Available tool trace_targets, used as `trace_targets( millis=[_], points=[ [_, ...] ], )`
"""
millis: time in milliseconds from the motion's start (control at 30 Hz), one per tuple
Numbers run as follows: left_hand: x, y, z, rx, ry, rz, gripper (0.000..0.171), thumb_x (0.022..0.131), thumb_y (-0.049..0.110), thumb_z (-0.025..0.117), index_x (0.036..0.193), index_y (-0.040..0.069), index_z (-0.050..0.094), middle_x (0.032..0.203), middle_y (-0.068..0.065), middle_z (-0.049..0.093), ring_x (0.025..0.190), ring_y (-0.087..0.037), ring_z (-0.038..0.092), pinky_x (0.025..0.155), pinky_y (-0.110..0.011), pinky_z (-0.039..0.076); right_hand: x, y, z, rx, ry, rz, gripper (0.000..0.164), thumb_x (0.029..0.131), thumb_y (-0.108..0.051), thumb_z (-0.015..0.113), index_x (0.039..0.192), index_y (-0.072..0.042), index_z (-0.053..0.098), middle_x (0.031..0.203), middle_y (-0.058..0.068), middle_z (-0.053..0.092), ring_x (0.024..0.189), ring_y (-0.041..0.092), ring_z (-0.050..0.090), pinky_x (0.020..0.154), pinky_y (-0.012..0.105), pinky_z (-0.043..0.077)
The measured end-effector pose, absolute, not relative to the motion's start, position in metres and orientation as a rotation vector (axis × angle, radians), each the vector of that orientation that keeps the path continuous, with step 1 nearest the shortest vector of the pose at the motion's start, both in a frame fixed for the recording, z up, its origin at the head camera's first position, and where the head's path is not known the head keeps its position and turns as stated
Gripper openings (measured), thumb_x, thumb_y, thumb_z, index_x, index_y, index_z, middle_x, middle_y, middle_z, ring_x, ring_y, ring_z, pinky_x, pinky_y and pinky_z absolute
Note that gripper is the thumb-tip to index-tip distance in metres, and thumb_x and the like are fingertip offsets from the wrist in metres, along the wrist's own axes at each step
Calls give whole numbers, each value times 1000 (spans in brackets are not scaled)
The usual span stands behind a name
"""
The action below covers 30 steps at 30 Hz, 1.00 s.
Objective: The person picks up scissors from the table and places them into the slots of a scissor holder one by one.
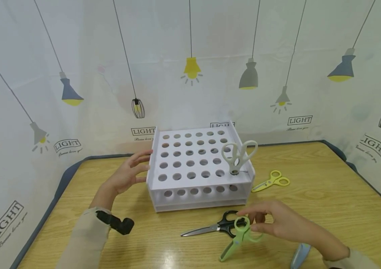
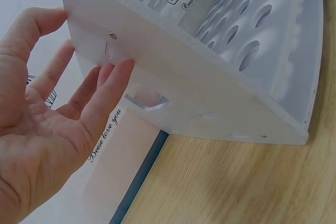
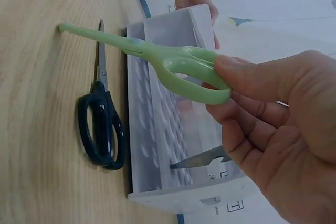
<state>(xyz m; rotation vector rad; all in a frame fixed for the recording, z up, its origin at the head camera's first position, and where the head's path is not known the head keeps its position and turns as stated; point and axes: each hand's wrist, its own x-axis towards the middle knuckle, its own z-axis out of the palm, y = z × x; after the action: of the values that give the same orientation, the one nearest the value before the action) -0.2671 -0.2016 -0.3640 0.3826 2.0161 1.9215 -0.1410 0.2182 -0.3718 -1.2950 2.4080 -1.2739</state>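
My right hand (image 1: 278,222) pinches a pair of light green scissors (image 1: 235,243) by one handle loop, between thumb and fingers. In the right wrist view the green scissors (image 3: 144,49) are held by the handle with their blades closed. My left hand (image 1: 126,173) has its fingertips against the left side panel of a white rack (image 1: 198,183) full of round holes. The left wrist view shows those fingers spread and lightly bent at the panel (image 2: 157,61). White-handled scissors (image 1: 235,164) stand upright, handles up, in a hole at the rack's front right corner.
Black-handled scissors (image 1: 224,225) lie in front of the rack, partly overlapped by the green pair in the head view. Yellow scissors (image 1: 271,182) lie right of the rack. A light blue object (image 1: 299,256) is partly hidden under my right forearm. A lamp-print curtain (image 1: 163,74) stands behind.
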Motion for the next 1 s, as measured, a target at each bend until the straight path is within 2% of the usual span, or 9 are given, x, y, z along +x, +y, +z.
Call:
trace_targets(
  millis=[267,567,1000],
  points=[
    [-267,-200,-362,382,2013,1923,58,92,12,54,144,14,28,143,-15,25,123,-34,35,88,-45,46,-146,206,-356,-1375,2467,-1128,39,81,-8,68,118,-14,61,89,-10,60,73,2,53,58,21,49],
    [-266,-201,-363,383,2002,1928,58,92,12,54,144,15,28,143,-15,25,122,-33,36,88,-44,46,-153,190,-324,-1435,2500,-893,34,81,-4,67,114,-11,65,85,-10,59,72,0,50,55,18,47],
    [-267,-202,-364,371,1996,1938,59,91,14,56,143,15,29,143,-15,25,123,-34,35,88,-44,46,-167,166,-280,-1612,2577,-674,32,77,6,66,107,-8,67,85,-6,60,71,3,50,59,16,47]
  ],
)
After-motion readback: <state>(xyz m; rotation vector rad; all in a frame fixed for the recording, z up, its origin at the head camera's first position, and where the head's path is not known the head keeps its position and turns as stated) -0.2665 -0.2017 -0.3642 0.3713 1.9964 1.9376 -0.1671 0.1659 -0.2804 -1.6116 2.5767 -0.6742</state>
